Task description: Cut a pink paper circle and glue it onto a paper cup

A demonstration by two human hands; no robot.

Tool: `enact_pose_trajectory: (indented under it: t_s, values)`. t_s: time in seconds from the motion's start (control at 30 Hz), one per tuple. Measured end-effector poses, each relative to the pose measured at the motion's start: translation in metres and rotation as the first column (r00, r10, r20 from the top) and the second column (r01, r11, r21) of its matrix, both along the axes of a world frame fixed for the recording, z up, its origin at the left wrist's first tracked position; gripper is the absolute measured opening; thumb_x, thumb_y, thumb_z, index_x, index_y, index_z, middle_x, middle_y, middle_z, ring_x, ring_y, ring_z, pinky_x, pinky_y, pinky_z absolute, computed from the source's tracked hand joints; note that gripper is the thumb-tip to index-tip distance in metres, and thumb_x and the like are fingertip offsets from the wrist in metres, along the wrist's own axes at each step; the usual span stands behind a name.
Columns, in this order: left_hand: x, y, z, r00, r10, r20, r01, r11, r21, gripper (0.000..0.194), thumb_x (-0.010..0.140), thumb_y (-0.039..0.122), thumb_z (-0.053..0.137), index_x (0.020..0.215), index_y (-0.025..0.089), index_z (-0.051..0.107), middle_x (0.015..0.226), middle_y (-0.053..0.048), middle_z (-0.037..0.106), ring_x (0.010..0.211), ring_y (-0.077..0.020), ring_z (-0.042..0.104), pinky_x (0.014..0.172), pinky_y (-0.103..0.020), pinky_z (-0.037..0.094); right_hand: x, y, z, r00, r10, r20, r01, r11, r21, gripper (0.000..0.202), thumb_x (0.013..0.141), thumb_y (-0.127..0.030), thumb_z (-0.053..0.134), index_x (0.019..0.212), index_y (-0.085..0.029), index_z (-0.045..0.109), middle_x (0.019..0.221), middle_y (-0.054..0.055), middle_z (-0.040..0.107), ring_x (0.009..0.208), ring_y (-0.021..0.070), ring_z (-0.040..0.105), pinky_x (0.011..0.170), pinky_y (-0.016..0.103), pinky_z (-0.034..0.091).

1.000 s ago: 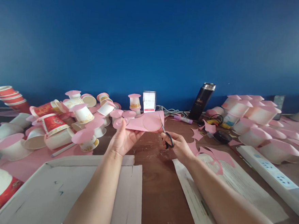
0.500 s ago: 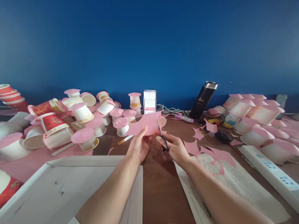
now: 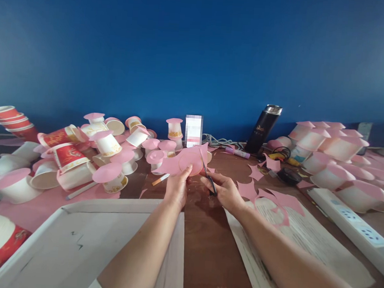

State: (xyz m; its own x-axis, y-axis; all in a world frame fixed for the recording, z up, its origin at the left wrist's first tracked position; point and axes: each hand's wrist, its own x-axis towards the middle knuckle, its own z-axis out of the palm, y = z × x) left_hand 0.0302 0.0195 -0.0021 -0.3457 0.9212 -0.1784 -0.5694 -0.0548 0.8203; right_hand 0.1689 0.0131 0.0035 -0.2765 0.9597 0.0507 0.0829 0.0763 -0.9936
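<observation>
In the head view, my left grip (image 3: 177,187) is clamped on a pink sheet (image 3: 184,161), thumb uppermost, holding it above the middle of the surface (image 3: 216,268), between near and far edges. My right grip (image 3: 227,194) is closed around black-handled scissors (image 3: 212,186), their blades at the sheet's right part. Capped paper cups (image 3: 107,144) crowd toward the far left corner; a black bottle (image 3: 261,130) is by the far edge.

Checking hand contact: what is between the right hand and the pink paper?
In the head view, scissors: the right hand holds them, blades at the pink paper.
</observation>
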Motion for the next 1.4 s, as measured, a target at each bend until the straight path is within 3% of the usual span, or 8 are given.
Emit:
enact_pose_trajectory:
  t_s: [0.33, 0.8, 1.4]
  values:
    - [-0.002, 0.001, 0.000, 1.000, 0.006, -0.029, -0.005, 0.999, 0.046, 0.039, 0.054, 0.032, 0.085, 0.081, 0.013, 0.064, 0.067, 0.003, 0.060, 0.053, -0.0064, 0.046, 0.051, -0.021, 0.034, 0.002, 0.001, -0.001, 1.000, 0.009, 0.014, -0.010, 0.999, 0.048, 0.038, 0.075, -0.053, 0.067, 0.077, -0.016, 0.070, 0.059, -0.003, 0.046, 0.057, 0.0099, 0.037, 0.053, 0.025, 0.028]
    - [-0.006, 0.000, 0.005, 1.000, -0.020, -0.015, 0.021, 0.999, 0.046, 0.035, 0.052, 0.031, 0.085, 0.071, 0.012, 0.062, 0.067, 0.001, 0.061, 0.056, -0.0075, 0.050, 0.054, -0.023, 0.037, 0.003, 0.001, -0.001, 1.000, 0.012, 0.003, -0.013, 0.998, 0.057, 0.044, 0.074, -0.053, 0.068, 0.100, -0.016, 0.073, 0.062, -0.004, 0.044, 0.057, 0.0096, 0.037, 0.053, 0.025, 0.030]
    - [-0.009, -0.001, 0.010, 1.000, -0.008, -0.016, 0.009, 0.998, 0.070, 0.037, 0.054, 0.026, 0.084, 0.083, 0.013, 0.065, 0.077, 0.000, 0.065, 0.057, -0.0065, 0.047, 0.049, -0.020, 0.033, 0.003, 0.002, -0.001, 0.999, 0.002, 0.033, -0.004, 0.999, 0.053, 0.051, 0.074, -0.052, 0.069, 0.108, -0.015, 0.072, 0.060, -0.004, 0.043, 0.055, 0.0093, 0.036, 0.052, 0.025, 0.029]
